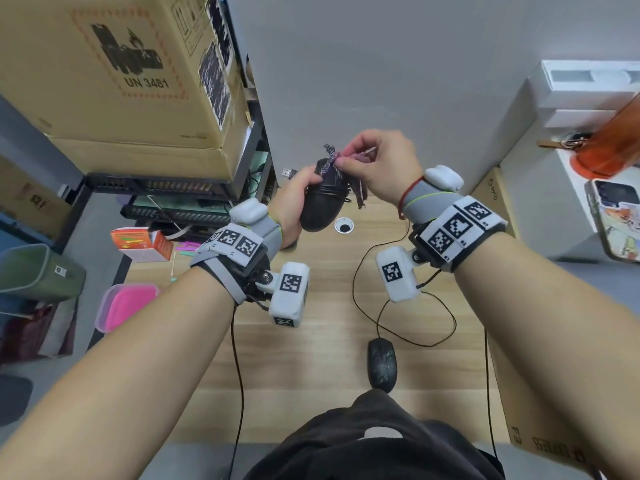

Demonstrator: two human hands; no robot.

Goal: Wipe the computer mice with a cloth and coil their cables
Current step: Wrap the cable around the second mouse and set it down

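Observation:
My left hand (294, 199) grips a black computer mouse (320, 206) held up over the far end of the wooden table (304, 375). Its cable is wound in several turns around its body, and its USB plug (288, 173) sticks out to the left. My right hand (377, 168) pinches a purple patterned cloth (332, 161) against the top of that mouse; a strip of the cloth hangs down on the right. A second black mouse (382, 363), speckled with dust, lies on the table near me, its loose cable (415, 327) looping across the wood.
Stacked cardboard boxes (114, 74) sit on a rack at the left. A pink-lidded container (126, 306) and an orange carton (142, 244) lie at the table's left edge. A cable hole (344, 225) is in the table. White boxes (588, 95) and a cardboard box (530, 410) stand at the right.

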